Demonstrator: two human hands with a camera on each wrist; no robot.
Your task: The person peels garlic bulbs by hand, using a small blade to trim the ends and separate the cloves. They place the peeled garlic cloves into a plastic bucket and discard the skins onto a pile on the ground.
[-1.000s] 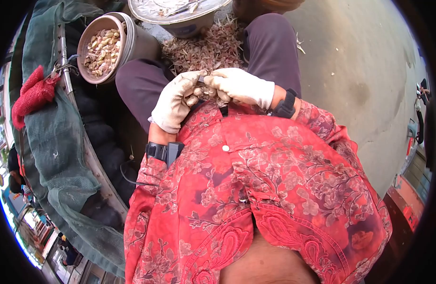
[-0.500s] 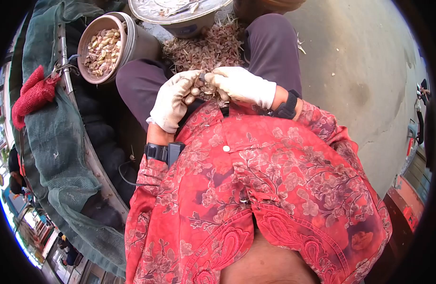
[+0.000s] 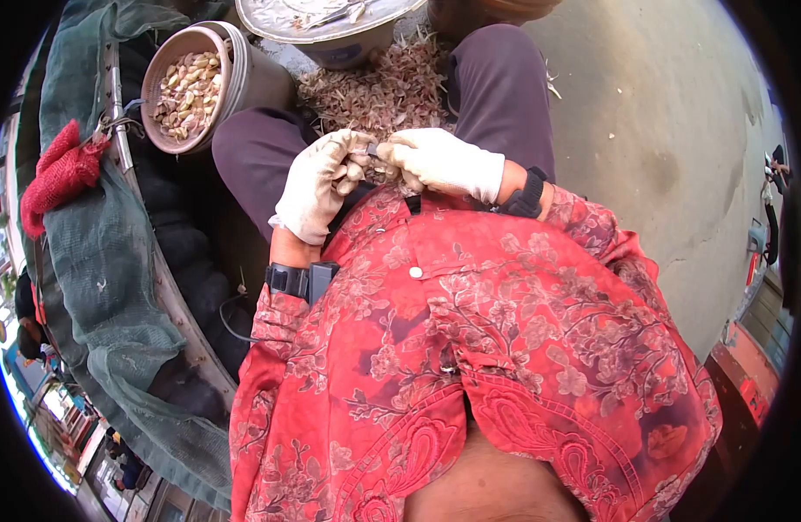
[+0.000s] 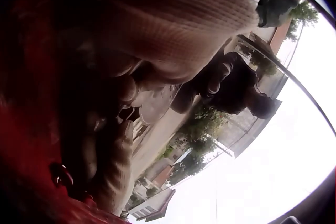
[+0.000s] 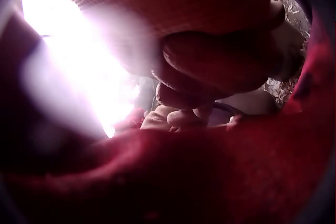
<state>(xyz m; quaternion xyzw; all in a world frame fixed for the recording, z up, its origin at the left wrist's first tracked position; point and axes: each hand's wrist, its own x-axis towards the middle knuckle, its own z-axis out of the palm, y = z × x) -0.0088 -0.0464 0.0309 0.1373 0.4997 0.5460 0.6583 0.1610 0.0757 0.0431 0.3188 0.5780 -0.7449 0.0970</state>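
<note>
Both hands wear pale knit gloves and meet in front of the red flowered shirt (image 3: 505, 296), between the knees. My left hand (image 3: 313, 187) curls its fingers and thumb round a small garlic clove, mostly hidden by the glove. Fingers of my right hand (image 3: 448, 163) pinch a small grey blade (image 3: 372, 150) right at the left fingertips. Which finger bears on the clove I cannot tell. In the left wrist view the gloved left hand (image 4: 184, 24) is dark and close. Curled fingers of the right hand (image 5: 210, 61) fill the right wrist view, with the left glove's fingertips (image 5: 181, 118) just below.
A brown basket (image 3: 150, 100) of garlic cloves stands left of the knees. Garlic skins (image 3: 374, 91) heap between the feet, below a wide basin lid (image 3: 331, 36) holding a tool. Green netting (image 3: 113, 270) and a red mesh bag (image 3: 65, 178) line the left side. Another person (image 4: 236, 87) sits farther off.
The hands stay together in the same place. The left fingertips have shifted slightly, and the grey blade has tipped a little lower between the hands.
</note>
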